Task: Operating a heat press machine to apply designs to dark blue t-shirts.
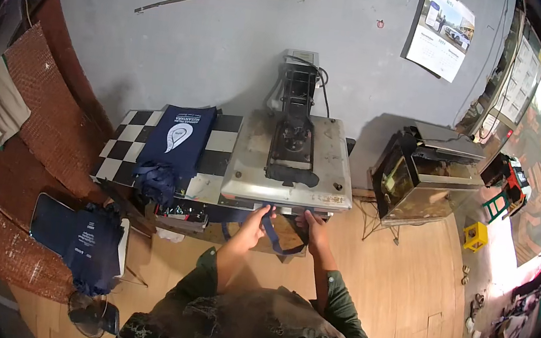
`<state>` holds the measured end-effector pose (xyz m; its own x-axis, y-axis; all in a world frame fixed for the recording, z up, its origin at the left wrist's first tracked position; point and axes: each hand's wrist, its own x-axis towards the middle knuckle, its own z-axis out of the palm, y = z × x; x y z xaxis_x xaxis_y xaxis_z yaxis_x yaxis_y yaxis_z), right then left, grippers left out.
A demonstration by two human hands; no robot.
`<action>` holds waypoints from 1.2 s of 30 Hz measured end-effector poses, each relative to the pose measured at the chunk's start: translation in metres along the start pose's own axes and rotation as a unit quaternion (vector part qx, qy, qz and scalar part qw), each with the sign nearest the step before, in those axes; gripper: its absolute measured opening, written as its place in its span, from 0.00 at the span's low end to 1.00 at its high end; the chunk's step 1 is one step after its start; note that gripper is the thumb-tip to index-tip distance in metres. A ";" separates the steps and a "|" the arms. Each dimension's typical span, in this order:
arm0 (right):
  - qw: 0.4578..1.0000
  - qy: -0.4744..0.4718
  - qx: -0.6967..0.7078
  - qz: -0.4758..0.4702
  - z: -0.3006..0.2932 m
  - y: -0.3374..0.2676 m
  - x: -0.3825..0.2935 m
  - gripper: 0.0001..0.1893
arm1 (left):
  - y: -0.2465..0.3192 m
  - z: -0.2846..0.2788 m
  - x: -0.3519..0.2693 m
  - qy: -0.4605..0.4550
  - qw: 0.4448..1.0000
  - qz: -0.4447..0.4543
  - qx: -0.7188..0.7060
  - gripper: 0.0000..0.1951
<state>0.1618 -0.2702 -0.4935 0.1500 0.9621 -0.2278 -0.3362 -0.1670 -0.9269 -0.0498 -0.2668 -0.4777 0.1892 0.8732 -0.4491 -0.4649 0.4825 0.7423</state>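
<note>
A heat press (249, 159) with a worn metal top plate stands against the wall, directly before me. At its front edge, my left hand (255, 227) pinches a navy fabric strap (270, 236) between thumb and fingers. My right hand (314, 230) is a little to the right, gripping the same navy fabric at the plate's edge. The strap hangs in a loop between both hands. Whatever the strap belongs to is mostly hidden beneath the plate. Left of the press, a stack of navy fabric bags (188, 147) with a white print lies with bunched straps toward me.
The checkered table (122, 152) carries the press and stack. Below it is a box of small items (179, 219). More navy bags (91, 248) lie on a chair at left, near a fan (86, 316). A glass tank (428, 187) and yellow stool (475, 237) stand right.
</note>
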 end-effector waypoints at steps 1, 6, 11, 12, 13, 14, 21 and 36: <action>0.998 -0.037 0.025 0.041 0.002 -0.004 0.000 0.13 | 0.001 -0.002 0.004 -0.015 1.000 -0.010 0.009 0.14; 0.994 -0.059 0.040 0.079 0.005 -0.021 -0.009 0.13 | 0.004 0.017 -0.015 0.010 1.000 0.027 0.012 0.14; 0.981 -0.116 0.113 0.105 0.003 -0.032 -0.033 0.16 | -0.002 0.013 -0.037 -0.051 0.997 0.009 -0.052 0.13; 0.971 -0.110 0.163 0.133 0.002 -0.030 -0.034 0.15 | -0.005 0.011 -0.039 -0.050 0.997 0.011 -0.053 0.13; 0.958 -0.104 0.212 0.162 0.001 -0.028 -0.034 0.14 | -0.008 0.009 -0.040 -0.051 0.996 0.010 -0.077 0.13; 0.958 -0.105 0.211 0.162 -0.001 -0.025 -0.036 0.14 | -0.010 0.007 -0.041 -0.053 0.993 0.008 -0.101 0.12; 0.926 -0.088 0.312 0.194 -0.004 -0.023 -0.060 0.12 | -0.027 0.008 -0.054 -0.027 0.989 -0.011 -0.144 0.10; 0.961 -0.104 0.222 0.128 -0.024 0.011 -0.067 0.14 | -0.036 -0.016 -0.052 -0.023 0.999 0.014 0.028 0.11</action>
<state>0.1706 -0.3411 -0.4954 -0.1639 0.9321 -0.3230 -0.7086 -0.3390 -0.6189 -0.0572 -0.3307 -0.4890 0.2167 0.8877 -0.4062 -0.4209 0.4604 0.7816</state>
